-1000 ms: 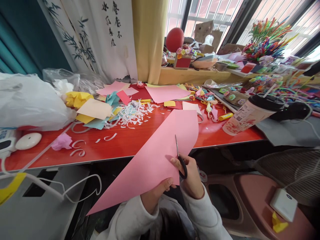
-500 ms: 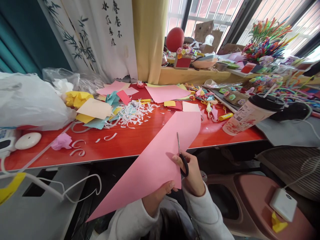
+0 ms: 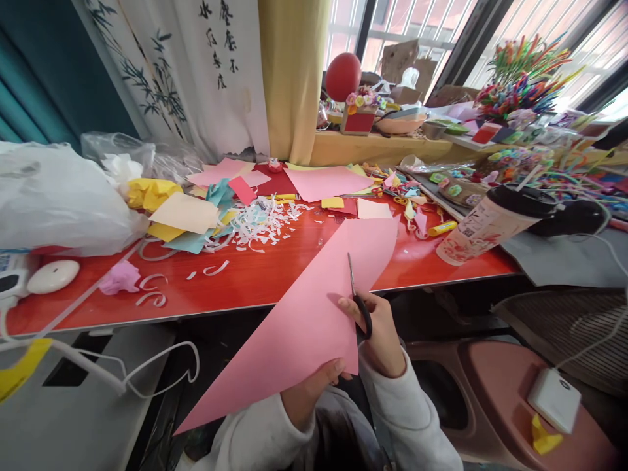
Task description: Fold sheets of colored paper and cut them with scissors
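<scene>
A large sheet of pink paper (image 3: 289, 327) slants across in front of me, its far end over the red table and its pointed near corner at the lower left. My left hand (image 3: 316, 386) pinches its lower edge, thumb on top and the other fingers mostly hidden beneath. In my right hand (image 3: 380, 330) is a pair of scissors (image 3: 363, 316) with black handles. Their blades lie along a cut in the paper and point away from me. One blade shows above the sheet. To the right of the cut, the paper bends up and away.
On the red table (image 3: 245, 288) lie white paper shreds (image 3: 260, 222), coloured paper pieces and a crumpled purple paper (image 3: 119, 278). A lidded drink cup (image 3: 483, 226) leans at the right. A white plastic bag (image 3: 63, 203) sits left. A white power bank (image 3: 554, 399) rests on a pink stool (image 3: 510, 379).
The scissors have moved slightly forward and to the right along the paper, with my right hand. My left hand and the sheet have shifted a little to the right.
</scene>
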